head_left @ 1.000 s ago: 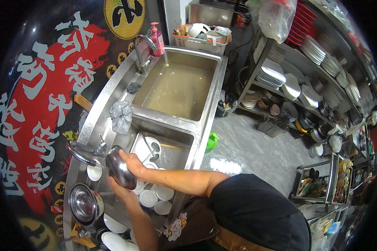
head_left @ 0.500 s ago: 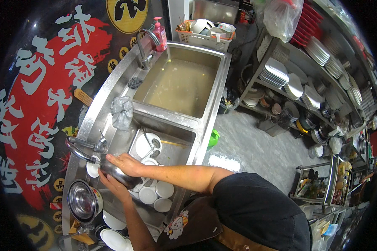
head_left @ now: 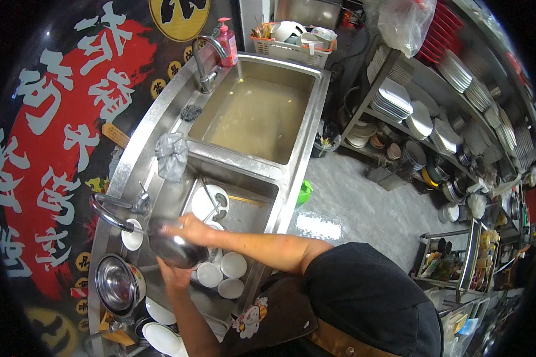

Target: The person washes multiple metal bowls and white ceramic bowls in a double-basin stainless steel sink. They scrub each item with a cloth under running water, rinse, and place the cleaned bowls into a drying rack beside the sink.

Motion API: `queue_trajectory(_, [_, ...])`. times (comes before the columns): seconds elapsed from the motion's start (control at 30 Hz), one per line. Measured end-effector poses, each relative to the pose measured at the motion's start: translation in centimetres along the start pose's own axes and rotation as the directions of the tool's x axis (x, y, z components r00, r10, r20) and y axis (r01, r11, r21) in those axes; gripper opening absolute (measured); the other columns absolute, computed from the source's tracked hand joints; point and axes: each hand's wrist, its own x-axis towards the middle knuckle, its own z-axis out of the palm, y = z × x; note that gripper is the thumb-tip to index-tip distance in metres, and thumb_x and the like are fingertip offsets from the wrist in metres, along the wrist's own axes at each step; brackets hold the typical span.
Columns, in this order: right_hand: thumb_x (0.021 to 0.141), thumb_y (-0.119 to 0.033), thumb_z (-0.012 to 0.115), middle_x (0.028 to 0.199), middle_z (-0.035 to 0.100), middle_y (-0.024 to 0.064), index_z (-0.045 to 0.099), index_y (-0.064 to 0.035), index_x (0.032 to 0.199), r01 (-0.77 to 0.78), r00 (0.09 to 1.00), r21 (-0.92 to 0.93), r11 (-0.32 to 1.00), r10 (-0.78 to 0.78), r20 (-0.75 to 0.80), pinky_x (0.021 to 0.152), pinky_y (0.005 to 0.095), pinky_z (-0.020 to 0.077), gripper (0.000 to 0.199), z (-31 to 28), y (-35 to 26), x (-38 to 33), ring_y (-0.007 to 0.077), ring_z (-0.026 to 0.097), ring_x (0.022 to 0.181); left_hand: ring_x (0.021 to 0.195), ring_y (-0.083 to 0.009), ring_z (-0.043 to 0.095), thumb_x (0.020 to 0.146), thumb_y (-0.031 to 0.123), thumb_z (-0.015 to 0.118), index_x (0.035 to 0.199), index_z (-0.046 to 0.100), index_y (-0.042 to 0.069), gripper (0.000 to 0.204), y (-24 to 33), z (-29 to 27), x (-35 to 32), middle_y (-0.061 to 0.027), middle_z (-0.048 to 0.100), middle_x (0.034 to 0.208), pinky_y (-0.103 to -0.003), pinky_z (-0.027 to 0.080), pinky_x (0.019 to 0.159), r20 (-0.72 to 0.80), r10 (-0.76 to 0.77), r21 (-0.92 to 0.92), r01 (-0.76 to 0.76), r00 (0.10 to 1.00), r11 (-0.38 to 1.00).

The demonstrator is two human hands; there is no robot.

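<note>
Head view, double-basin steel sink, one person at work.

Item: metal bowl [head_left: 177, 249], rounded, tilted, slightly blurred; held in both hands above the near basin [head_left: 262, 226], just beside the spout of the near tap [head_left: 125, 225]. From where I stand, I cannot tell whether water is running.

Right hand [head_left: 192, 231]: on the bowl's upper side, grip holding the bowl, fingertips blurred. Left hand [head_left: 174, 275]: at the bowl's lower edge, grip holding the bowl from below, fingers partly hidden by it.

In the near basin: white plate [head_left: 203, 199], with a ladle [head_left: 221, 201] lying across its edge; three small white bowls [head_left: 233, 266] grouped close to the held bowl; a thin yellow stick [head_left: 244, 202].

On the ledge: one small white dish [head_left: 132, 237] below the near tap; grey cloth [head_left: 171, 156], crumpled; dark scouring pad [head_left: 191, 112]; pink pump bottle [head_left: 227, 44] near the far tap [head_left: 206, 77].

Lower left: nested metal bowls [head_left: 114, 284]; white plates [head_left: 159, 338] below them.

Beyond: far basin [head_left: 302, 113] of cloudy water; pale basket [head_left: 280, 49] of dishes; at right, shelving [head_left: 363, 107] stacked with plates.
</note>
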Motion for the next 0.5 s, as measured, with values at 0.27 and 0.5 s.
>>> queue_trajectory(0.27, [0.082,-0.072,0.049,0.088,0.059,0.0087,0.062,-0.0032,0.106,-0.474,0.881,-0.018,0.880,0.474,-0.003,0.046,0.0298,0.0484,0.074,-3.0,1.9,2.3,0.0147,0.054,0.067,0.122,-0.0258,0.046,0.093,0.017,0.055,0.128,0.049,0.004,0.037,-0.3,-2.5,-1.8,-0.0102,0.052,0.131,-0.047,0.030,0.108,0.050,0.447,-0.225,-0.426,0.893,0.876])
queue_trajectory(0.5, [0.090,-0.022,0.054,0.129,0.049,0.0241,0.051,0.0040,0.122,0.531,0.844,-0.540,0.653,-0.468,0.262,0.104,0.0421,0.0367,0.042,4.2,-0.3,-0.4,0.0391,0.045,0.123,0.101,-0.0149,0.058,0.086,-0.007,0.054,0.121,0.054,0.001,0.036,-1.4,0.6,-2.9,-0.0067,0.062,0.112,-0.029,0.047,0.087,0.022,0.534,0.149,-0.531,0.845,0.834])
